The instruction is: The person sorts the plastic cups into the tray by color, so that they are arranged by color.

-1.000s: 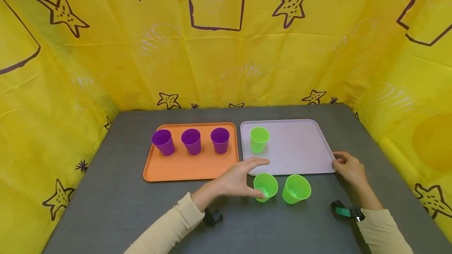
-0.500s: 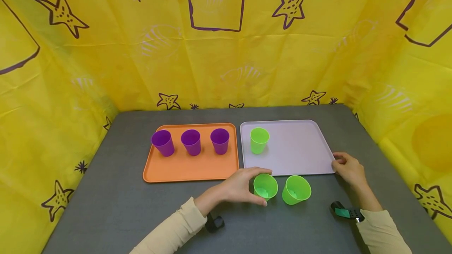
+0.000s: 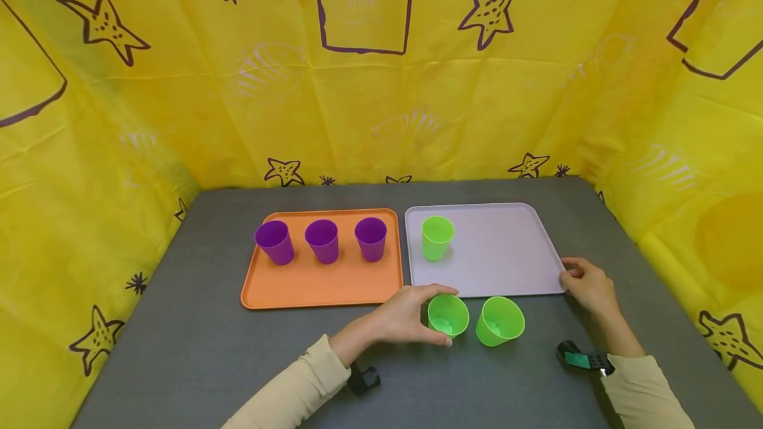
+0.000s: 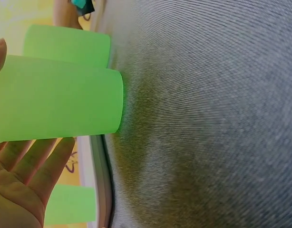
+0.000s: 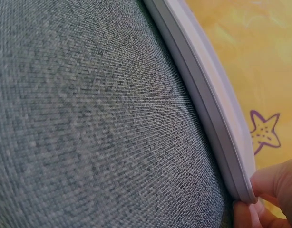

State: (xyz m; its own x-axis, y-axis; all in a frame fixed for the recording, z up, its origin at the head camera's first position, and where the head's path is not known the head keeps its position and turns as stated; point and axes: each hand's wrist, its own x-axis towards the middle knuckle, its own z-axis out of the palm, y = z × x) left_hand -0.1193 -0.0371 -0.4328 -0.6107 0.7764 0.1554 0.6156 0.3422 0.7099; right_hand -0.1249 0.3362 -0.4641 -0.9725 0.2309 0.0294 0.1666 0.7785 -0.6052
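A bright green cup (image 3: 448,316) stands upright on the grey table in front of the lilac tray. My left hand (image 3: 404,316) holds it from the left, thumb at the near side and fingers at the far side; the left wrist view shows the cup (image 4: 60,102) between them, its base at the table. Just right of it stands a second green cup (image 3: 499,322), which no hand touches. At the near right corner of the lilac tray (image 3: 497,250), my right hand (image 3: 591,288) pinches the rim between thumb and fingers, as the right wrist view also shows.
Another green cup (image 3: 438,238) stands at the left of the lilac tray. Left of that tray lies an orange tray (image 3: 322,286) with three purple cups (image 3: 322,241) in a row. A yellow patterned cloth (image 3: 369,98) encloses the table (image 3: 197,349) behind and at both sides.
My left hand has come down and slightly forward round the nearer left green cup and now holds it. My right hand has stayed at the tray corner.
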